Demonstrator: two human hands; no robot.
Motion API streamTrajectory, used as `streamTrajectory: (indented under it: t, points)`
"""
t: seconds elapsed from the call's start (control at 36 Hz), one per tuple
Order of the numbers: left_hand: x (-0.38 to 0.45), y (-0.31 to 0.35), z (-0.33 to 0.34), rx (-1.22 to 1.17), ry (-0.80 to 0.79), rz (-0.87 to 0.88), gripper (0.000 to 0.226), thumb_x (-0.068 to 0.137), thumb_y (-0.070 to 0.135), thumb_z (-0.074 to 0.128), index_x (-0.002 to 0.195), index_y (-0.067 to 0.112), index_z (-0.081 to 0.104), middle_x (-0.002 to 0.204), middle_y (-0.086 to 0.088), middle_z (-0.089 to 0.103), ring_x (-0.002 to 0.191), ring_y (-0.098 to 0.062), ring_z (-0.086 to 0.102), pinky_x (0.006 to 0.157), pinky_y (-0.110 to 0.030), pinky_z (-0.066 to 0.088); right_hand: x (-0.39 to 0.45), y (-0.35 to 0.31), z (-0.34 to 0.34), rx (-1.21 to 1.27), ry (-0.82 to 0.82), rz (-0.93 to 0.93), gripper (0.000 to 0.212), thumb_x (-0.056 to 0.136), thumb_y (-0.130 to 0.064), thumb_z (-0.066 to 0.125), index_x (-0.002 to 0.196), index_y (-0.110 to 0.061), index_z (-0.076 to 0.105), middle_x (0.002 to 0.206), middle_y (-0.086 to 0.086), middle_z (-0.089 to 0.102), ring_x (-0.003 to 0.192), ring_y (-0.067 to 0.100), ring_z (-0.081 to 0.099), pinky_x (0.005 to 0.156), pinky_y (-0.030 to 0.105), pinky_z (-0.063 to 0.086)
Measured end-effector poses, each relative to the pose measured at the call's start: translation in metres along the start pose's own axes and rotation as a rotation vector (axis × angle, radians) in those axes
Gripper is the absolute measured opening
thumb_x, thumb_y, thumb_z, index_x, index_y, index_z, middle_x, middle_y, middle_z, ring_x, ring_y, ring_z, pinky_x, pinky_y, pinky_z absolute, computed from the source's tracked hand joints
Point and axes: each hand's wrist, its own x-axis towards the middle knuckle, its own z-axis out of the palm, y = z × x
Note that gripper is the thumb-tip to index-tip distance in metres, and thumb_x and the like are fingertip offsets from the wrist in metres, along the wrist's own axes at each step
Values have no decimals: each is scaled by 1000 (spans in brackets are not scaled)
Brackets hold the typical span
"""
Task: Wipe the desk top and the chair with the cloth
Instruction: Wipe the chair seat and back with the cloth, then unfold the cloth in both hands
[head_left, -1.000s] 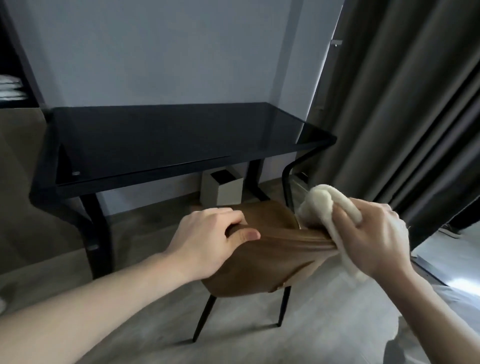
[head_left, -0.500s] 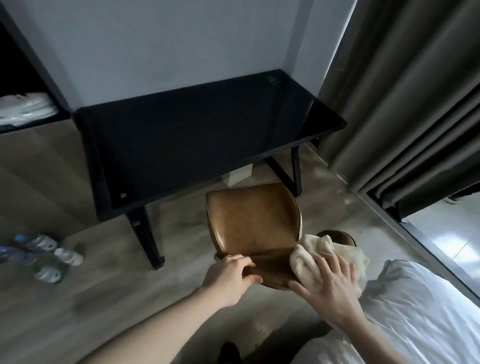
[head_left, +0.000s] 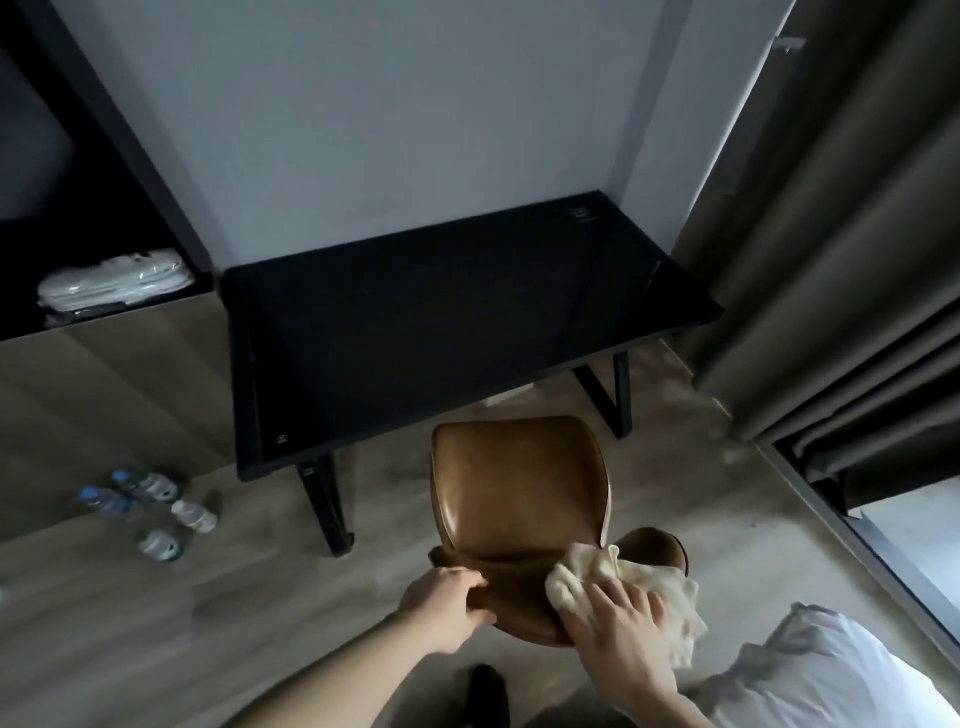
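Note:
A brown leather chair (head_left: 519, 483) stands in front of the black glass desk (head_left: 441, 332), seen from above. My left hand (head_left: 447, 608) grips the top edge of the chair's backrest, fingers curled over it. My right hand (head_left: 618, 629) lies with spread fingers on a cream cloth (head_left: 649, 582), pressing it against the right side of the backrest. The cloth bunches up past my fingers and hangs over the chair's right edge.
Several water bottles (head_left: 150, 506) lie on the wooden floor at the left. A dark shelf holds folded white items (head_left: 114, 283). Grey curtains (head_left: 841, 260) hang at the right. White bedding (head_left: 831, 670) is at the lower right. A dark shoe (head_left: 485, 691) shows below.
The view has risen from chair height to looking down on the seat. My right hand has flattened on the cloth lower on the backrest. My left hand keeps its grip.

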Motion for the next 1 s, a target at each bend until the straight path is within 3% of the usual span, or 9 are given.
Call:
streamTrajectory:
  t: [0.17,0.22,0.39,0.5,0.67,0.75,0.83,0.92,1.0]
  points:
    - [-7,2,-32,-147,81,10,25,93,43,65,118,41,65,123,11,62,107,-12,60,92,-27,49,26,-19,-51,230,-126,-40,56,93,-75,24,124,-42,57,132,-28,48,119,13,56,100,38,40]
    - [-13,-2,-48,-231,179,17,18,94,40,65,111,44,63,117,18,60,106,-7,60,89,-24,49,41,-35,-63,511,-189,-56,70,81,-89,30,105,-35,67,116,-17,52,102,6,59,93,33,45]
    - [-36,-41,-99,-422,395,-10,51,89,45,71,136,47,51,135,22,55,123,-2,54,103,-32,50,81,-109,-95,847,-281,-168,38,98,-54,51,100,-21,70,111,1,58,103,13,62,85,25,53]
    - [-64,-77,-137,-458,525,1,70,81,43,77,138,56,38,146,20,45,133,-4,46,112,-37,43,98,-171,-113,858,-298,-305,46,95,-62,52,101,-19,69,106,3,65,99,14,67,89,36,57]
    - [-108,-137,-194,-579,656,52,89,76,39,85,150,43,36,149,29,33,136,8,35,114,-22,32,105,-264,-136,848,-376,-509,41,100,-54,51,107,-18,69,103,3,72,99,17,70,88,37,58]
    - [-128,-179,-221,-618,602,26,81,71,49,84,141,48,43,149,31,37,136,4,39,116,-29,34,104,-310,-139,879,-412,-565,42,101,-52,51,105,-14,69,100,3,73,96,19,70,86,39,57]
    - [-146,-219,-246,-688,578,31,58,72,54,82,125,42,62,128,26,63,122,2,56,110,-36,44,104,-356,-139,963,-451,-558,37,106,-40,48,114,-11,69,109,8,74,105,22,71,90,38,57]
    - [-165,-245,-269,-726,647,60,22,85,34,80,106,31,73,104,17,74,102,-1,67,98,-37,52,105,-398,-138,1077,-491,-479,34,108,-31,42,122,-12,67,115,5,74,110,17,69,85,25,55]
    - [-177,-266,-289,-803,697,66,18,88,26,77,106,28,73,102,9,76,98,-7,71,91,-36,55,109,-437,-129,1142,-535,-380,35,108,-35,40,128,-20,65,117,-1,74,109,14,70,86,29,56]
